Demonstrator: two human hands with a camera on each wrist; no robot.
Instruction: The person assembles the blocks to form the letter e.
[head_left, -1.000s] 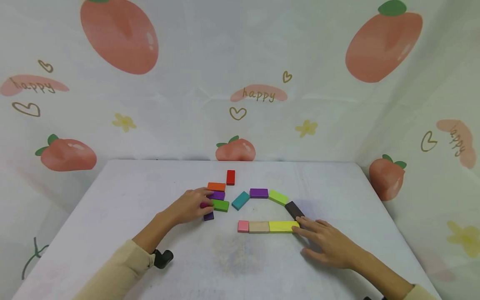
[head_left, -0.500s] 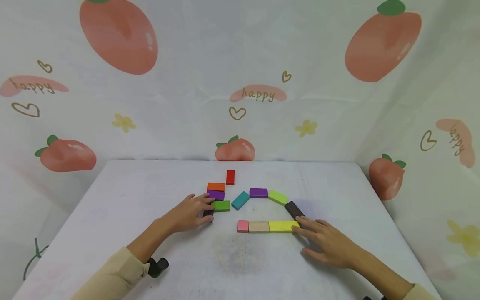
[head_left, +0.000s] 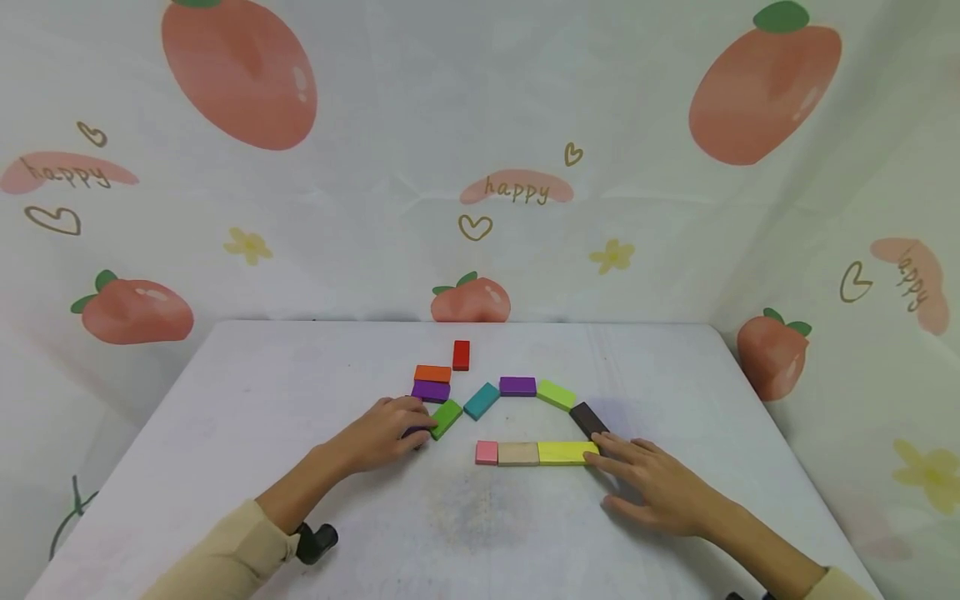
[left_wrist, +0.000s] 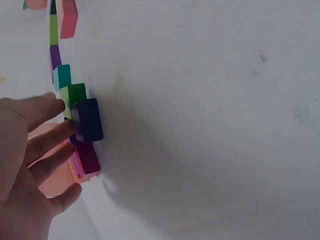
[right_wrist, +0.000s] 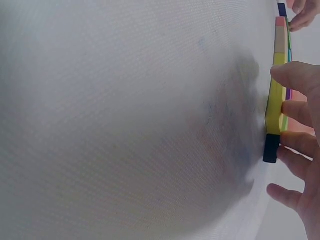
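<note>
A green block (head_left: 448, 417) lies slanted on the table beside my left hand (head_left: 386, 433), whose fingertips touch its near left end. In the left wrist view the fingers are spread and extended, close over the green block and a navy block (left_wrist: 89, 120). A magenta block (left_wrist: 88, 158) lies past the navy one, partly behind the fingers. My right hand (head_left: 660, 492) rests with spread fingers at the corner where a black block (head_left: 587, 418) meets a long yellow block (head_left: 567, 453); its fingertips touch both. The green block's upper end points to the teal block (head_left: 481, 401).
A purple block (head_left: 517, 387) and a lime block (head_left: 556, 395) continue the arc to the black one. Wood-coloured (head_left: 517, 454) and pink (head_left: 486, 453) blocks line up with the yellow. Orange (head_left: 432, 373), another purple (head_left: 431, 391) and red (head_left: 461, 355) blocks lie farther back.
The green block has turned from lying crosswise to slanting, its near end swinging toward me. My left hand has shifted slightly with it. The right hand has stayed in place.
</note>
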